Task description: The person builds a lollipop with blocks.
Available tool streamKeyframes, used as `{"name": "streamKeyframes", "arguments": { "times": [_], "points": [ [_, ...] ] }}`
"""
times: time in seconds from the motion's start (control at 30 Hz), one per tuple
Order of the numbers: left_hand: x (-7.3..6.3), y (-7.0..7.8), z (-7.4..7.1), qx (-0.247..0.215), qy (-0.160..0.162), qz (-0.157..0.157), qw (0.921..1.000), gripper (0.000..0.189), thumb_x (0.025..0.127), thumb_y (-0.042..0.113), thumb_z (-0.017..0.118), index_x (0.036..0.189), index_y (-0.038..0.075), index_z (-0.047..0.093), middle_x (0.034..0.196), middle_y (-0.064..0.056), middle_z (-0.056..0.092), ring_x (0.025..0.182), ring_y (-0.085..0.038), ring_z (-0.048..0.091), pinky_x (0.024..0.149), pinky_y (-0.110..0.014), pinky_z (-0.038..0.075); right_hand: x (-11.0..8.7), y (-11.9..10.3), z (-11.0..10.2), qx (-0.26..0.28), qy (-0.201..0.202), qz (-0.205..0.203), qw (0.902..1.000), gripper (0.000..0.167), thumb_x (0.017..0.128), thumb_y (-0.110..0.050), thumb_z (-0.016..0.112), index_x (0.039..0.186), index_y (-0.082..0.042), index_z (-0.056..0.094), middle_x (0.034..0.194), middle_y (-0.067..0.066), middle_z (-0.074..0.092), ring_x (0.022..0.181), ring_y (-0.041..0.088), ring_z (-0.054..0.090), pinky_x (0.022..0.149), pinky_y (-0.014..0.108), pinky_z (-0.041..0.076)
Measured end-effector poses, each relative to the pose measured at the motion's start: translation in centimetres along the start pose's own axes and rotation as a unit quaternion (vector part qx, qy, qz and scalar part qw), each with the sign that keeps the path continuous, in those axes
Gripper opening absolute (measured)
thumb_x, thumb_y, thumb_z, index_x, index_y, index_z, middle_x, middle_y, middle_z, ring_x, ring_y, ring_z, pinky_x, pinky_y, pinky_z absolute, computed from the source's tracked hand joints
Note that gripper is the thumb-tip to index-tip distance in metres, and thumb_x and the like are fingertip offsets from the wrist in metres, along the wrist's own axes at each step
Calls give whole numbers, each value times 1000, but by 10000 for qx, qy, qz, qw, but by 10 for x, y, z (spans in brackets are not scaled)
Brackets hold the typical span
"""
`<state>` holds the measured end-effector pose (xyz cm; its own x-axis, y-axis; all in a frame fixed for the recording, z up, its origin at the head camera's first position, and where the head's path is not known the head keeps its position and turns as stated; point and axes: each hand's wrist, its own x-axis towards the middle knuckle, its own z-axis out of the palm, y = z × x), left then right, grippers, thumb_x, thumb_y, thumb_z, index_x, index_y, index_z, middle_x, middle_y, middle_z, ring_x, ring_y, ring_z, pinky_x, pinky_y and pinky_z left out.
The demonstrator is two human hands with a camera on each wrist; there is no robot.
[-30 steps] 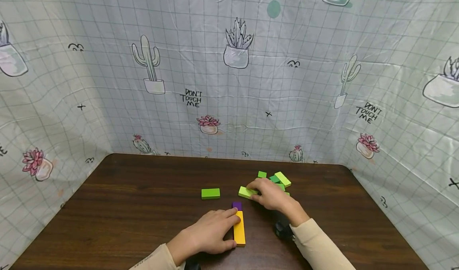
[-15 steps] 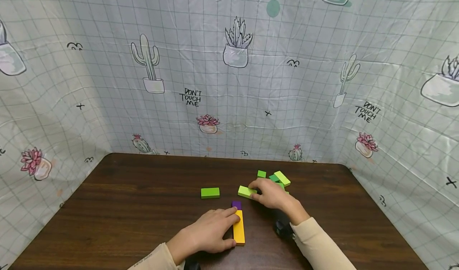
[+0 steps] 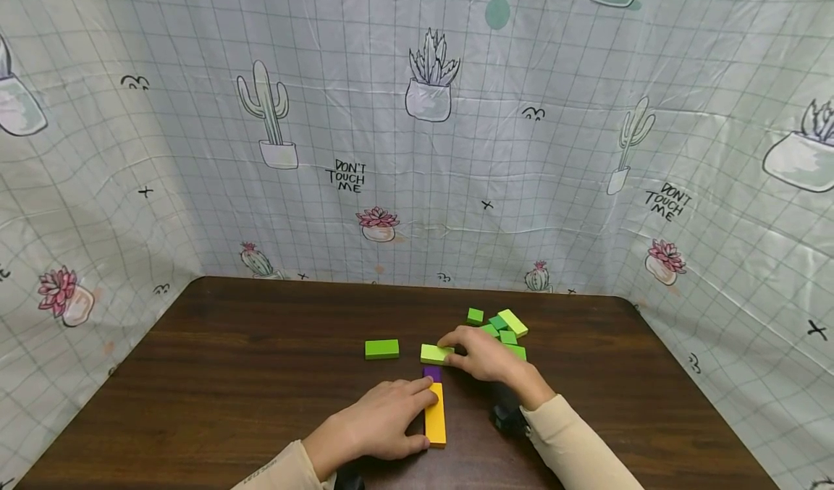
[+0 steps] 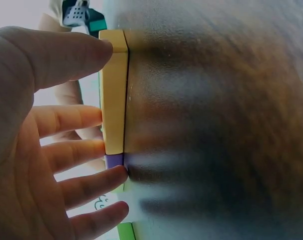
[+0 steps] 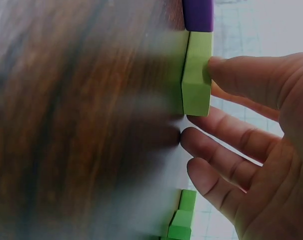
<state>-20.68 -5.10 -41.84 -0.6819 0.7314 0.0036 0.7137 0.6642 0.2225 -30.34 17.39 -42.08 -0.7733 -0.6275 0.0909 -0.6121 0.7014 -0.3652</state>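
On the dark wooden table a long yellow block (image 3: 435, 425) lies end to end with a small purple block (image 3: 432, 373). My left hand (image 3: 378, 421) touches the yellow block's left side, its thumb by the near end and its fingers fairly straight toward the purple block. My right hand (image 3: 485, 357) pinches a lime-green block (image 5: 196, 75) between thumb and fingers. That block lies crosswise at the purple block's far end; in the right wrist view the two look to be touching. Part of the lime-green block is hidden behind the fingers in the head view.
A single green block (image 3: 381, 349) lies to the left of the lime-green one. Beyond my right hand, several green blocks (image 3: 513, 323) form a loose cluster, with a small green cube (image 3: 475, 315) at its left. A patterned cloth (image 3: 326, 113) hangs behind the table (image 3: 260, 374).
The lime-green block has moved left and slightly nearer with my right hand and turned straighter, up against the purple block's far end. My left hand has stayed still.
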Motion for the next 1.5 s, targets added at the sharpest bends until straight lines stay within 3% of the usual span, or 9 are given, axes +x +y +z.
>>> {"name": "streamKeyframes", "arguments": {
  "times": [0.5,1.5],
  "points": [
    [-1,1,-2,-79,-84,-38,9999,56,85,46,65,133,17,55,145,-2,44,128,-21,46,103,-44,38,1,-8,1,131,-200,-237,9994,25,92,-16,65,117,-11,68,108,-1,64,100,14,59,88,35,49],
    [-2,4,-1,3,12,-22,10000,56,85,46,66,131,17,56,143,-4,46,127,-22,46,103,-43,39,1,-5,3,191,-233,-379,9988,24,92,-17,65,115,-12,69,107,-3,64,98,11,59,87,33,49]
  ]
}}
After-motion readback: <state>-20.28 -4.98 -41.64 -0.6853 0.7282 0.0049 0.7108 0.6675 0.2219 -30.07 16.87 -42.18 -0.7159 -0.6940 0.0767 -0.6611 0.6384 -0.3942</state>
